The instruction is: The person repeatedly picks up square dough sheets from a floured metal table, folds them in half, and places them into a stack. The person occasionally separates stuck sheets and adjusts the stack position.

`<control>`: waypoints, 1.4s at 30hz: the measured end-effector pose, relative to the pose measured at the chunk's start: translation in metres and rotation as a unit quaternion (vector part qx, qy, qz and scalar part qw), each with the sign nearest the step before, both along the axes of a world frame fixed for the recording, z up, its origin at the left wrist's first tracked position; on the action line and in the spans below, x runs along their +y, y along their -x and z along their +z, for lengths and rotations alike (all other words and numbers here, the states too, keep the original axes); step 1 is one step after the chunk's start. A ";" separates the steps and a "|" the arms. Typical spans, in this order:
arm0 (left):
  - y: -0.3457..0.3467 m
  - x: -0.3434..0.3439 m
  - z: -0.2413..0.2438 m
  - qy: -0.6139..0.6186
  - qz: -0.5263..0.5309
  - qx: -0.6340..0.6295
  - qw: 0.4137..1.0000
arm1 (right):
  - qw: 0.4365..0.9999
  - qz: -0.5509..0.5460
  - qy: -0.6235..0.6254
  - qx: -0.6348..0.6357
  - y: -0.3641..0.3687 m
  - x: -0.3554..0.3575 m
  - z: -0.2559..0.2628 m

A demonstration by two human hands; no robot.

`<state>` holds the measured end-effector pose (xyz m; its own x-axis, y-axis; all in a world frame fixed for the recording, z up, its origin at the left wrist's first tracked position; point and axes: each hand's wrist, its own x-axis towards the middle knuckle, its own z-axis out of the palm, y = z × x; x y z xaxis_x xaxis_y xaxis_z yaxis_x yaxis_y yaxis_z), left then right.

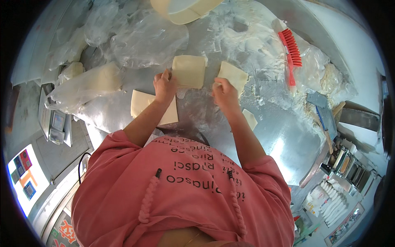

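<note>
My left hand (165,85) is at the left edge of a square stack of thin dough sheets (189,71), its fingers curled at the stack's side. Below that hand, other flat dough pieces (166,112) lie partly under my left forearm. My right hand (225,93), fingers bent, is over the near left edge of a second dough stack (233,76); whether it grips any sheet is hidden. A small dough scrap (249,119) lies beside my right forearm. All of these rest on a floured metal worktop (200,114).
Clear plastic bags (145,40) cover the far left, with wrapped dough (101,80) nearer. A pale round rim (188,14) is at the far edge. Flour (253,40) and a red brush (290,54) lie right. Farther right are a scraper (321,105) and a roller machine (351,163).
</note>
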<state>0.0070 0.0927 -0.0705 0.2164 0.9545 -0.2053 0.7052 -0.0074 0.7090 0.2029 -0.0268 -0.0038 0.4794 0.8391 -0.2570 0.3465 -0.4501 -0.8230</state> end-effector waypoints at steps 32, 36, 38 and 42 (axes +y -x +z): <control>0.047 -0.059 0.092 0.387 0.102 -0.363 0.841 | 0.973 0.087 -0.083 0.195 0.119 -0.032 -0.015; 0.053 -0.078 0.076 0.285 0.015 -0.264 0.921 | 0.944 0.059 -0.005 0.326 0.105 -0.032 0.003; 0.053 -0.089 0.066 0.174 -0.074 -0.231 0.954 | 0.932 0.053 -0.016 0.358 0.105 -0.033 0.007; 0.045 -0.087 0.089 0.224 -0.079 -0.237 0.942 | 0.937 0.075 -0.051 0.338 0.107 -0.037 0.022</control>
